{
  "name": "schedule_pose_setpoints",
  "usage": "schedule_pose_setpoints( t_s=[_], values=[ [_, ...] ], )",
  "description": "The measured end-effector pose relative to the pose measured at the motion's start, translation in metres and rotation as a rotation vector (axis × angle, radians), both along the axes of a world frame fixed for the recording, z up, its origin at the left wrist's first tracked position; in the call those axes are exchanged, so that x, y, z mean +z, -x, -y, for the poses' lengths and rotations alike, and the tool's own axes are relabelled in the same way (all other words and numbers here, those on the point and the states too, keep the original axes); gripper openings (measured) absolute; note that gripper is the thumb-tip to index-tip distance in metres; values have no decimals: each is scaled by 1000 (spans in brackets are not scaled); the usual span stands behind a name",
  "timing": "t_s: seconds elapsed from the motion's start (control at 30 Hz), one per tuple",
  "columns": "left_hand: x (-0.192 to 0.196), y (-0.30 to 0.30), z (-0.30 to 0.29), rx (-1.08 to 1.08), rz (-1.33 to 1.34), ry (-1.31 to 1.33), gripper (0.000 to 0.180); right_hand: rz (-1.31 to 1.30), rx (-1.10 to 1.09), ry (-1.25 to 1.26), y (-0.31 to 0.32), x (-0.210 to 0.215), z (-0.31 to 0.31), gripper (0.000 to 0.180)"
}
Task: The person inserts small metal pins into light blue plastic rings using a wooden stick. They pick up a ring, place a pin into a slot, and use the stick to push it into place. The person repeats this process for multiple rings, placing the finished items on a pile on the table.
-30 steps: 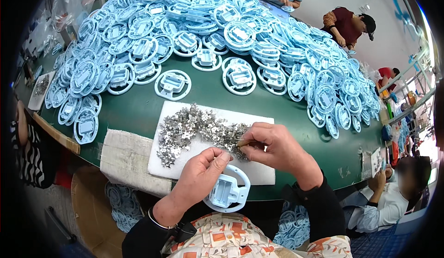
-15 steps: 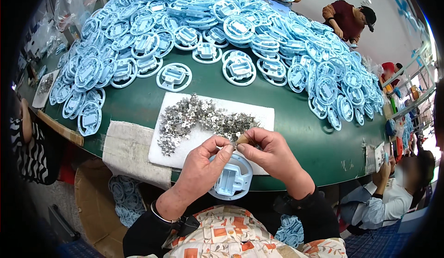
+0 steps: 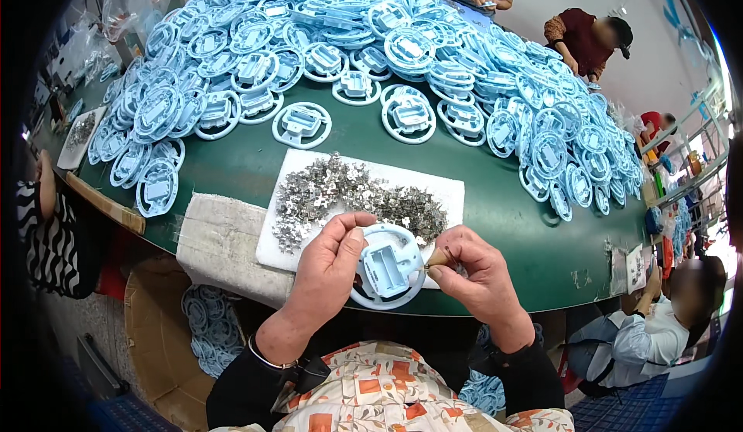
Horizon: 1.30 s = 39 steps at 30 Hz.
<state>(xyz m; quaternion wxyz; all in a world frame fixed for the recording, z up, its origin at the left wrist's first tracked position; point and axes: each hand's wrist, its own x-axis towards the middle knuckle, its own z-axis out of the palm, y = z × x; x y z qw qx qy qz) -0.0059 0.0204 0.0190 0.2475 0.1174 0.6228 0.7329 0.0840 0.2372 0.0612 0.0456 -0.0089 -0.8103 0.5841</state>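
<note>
My left hand (image 3: 323, 268) grips a light-blue plastic wheel-shaped part (image 3: 387, 268) by its left rim, thumb and fingers closed. The part is a ring with a rectangular hollow in its middle, tilted up toward me over the table's front edge. At its right rim my right hand (image 3: 481, 277) is closed in a pinch, with a tan covering seen at the fingertips. A tiny dark tip shows between them and the rim; too small to name. Just beyond both hands, small metal clips (image 3: 348, 192) lie heaped on a white foam board (image 3: 271, 234).
A large pile of like blue parts (image 3: 410, 49) covers the far side of the green table (image 3: 232, 169). A worn pale block (image 3: 220, 234) sits left of the board. Below stands a cardboard box (image 3: 155, 339) holding blue parts. Several people work around the table.
My hands have moved apart from their joint pinch above the part. The left now holds the raised part by its rim, and the right has come to its right edge.
</note>
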Motion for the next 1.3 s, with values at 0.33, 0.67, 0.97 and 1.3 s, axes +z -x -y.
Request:
schedule_pose_setpoints(
  t_s=[0.33,0.67,0.97,1.3],
  values=[
    [-8,-13,-6,130,-24,-242,27,362,-94,669,-20,-28,9,8],
    [19,12,8,-401,50,-28,58,205,163,225,-13,-4,-4,3],
    [0,-3,6,-248,132,27,49,-118,-135,-146,-14,-11,10,5],
    [-14,-9,3,-187,65,117,53,-283,-141,-583,-3,-29,28,12]
  ],
)
